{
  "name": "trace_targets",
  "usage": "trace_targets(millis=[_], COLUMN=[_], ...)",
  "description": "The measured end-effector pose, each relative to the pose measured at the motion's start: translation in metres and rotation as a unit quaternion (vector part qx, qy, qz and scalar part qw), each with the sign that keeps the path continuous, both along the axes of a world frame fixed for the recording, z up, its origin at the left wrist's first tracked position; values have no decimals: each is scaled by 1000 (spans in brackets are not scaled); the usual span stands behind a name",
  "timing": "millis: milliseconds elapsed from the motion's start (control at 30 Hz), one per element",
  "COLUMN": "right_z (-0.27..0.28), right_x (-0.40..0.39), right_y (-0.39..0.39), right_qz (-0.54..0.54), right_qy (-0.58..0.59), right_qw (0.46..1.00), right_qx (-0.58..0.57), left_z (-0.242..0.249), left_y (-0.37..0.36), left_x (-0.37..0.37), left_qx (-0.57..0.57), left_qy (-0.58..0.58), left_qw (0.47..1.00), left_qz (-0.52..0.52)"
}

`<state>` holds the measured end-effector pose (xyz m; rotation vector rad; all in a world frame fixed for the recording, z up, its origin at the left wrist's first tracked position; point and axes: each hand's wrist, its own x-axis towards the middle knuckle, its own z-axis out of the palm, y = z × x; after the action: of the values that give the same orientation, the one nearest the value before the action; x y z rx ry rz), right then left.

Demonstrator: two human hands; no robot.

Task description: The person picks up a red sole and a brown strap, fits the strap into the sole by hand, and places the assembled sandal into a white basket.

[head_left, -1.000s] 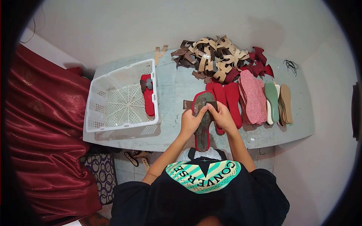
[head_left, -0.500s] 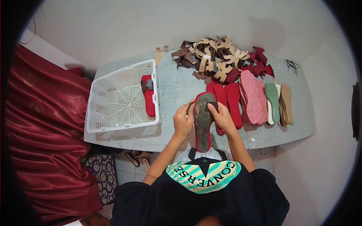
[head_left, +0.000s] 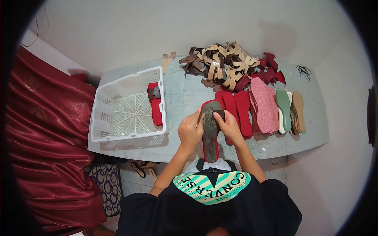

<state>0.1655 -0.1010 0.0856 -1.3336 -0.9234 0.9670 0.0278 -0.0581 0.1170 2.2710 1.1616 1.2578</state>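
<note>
Holding a sole [head_left: 210, 135] with both hands, out in front of the chest, over the near edge of the table [head_left: 185, 98]. Showing its dark, blotchy underside, with a thin red edge all round. Wide end pointing away, narrow end near the shirt [head_left: 212, 188]. Pressing with the right hand [head_left: 231, 129] on a dark brown strap [head_left: 219, 114], thumb on top, strap end lying over the right side of the sole. Gripping strap and sole together there. Bending the left hand [head_left: 190, 130] around the other side, fingers and thumb close to the sole's left edge. Too small and dark to tell just what that left hand grips.

To the left, on the table, a white basket [head_left: 130, 135]. Inside, along its right wall, a red slipper [head_left: 157, 112] with a dark strap across it. Behind the basket, near the wall, a tan strap [head_left: 168, 61] on its own. Past the hands, a messy heap of brown and tan straps [head_left: 215, 65], with dark red straps [head_left: 270, 74] at its right end. Just right of the held sole, red soles [head_left: 244, 114]; then, in a row, pink soles [head_left: 263, 106], a green sole [head_left: 282, 108] and tan soles [head_left: 298, 110]. At the far right, thin black cords [head_left: 303, 72].
</note>
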Motion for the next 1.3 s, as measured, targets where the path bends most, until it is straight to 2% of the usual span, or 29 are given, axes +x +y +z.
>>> trace_targets(millis=[133, 200, 400, 600, 933, 1300], right_z=[3, -2, 10, 5, 0, 3], right_x=[-3, -1, -1, 2, 2, 3], right_y=[1, 1, -3, -3, -2, -2], right_qz=[-10, 11, 28, 33, 20, 27], right_qy=[-9, -15, 80, 97, 97, 113], right_qw=[1000, 1000, 996, 995, 995, 993], right_qx=[22, 4, 6, 3, 13, -4], left_z=[-7, -9, -12, -14, -9, -16], left_y=[-6, -9, -6, -1, -3, 2], left_x=[13, 14, 15, 11, 14, 13], left_qx=[-4, -36, -34, -57, -73, -28], left_qy=[2, 52, 12, 17, 52, 52], left_qw=[1000, 998, 998, 994, 990, 991], left_qz=[27, 14, -47, -95, -107, -123])
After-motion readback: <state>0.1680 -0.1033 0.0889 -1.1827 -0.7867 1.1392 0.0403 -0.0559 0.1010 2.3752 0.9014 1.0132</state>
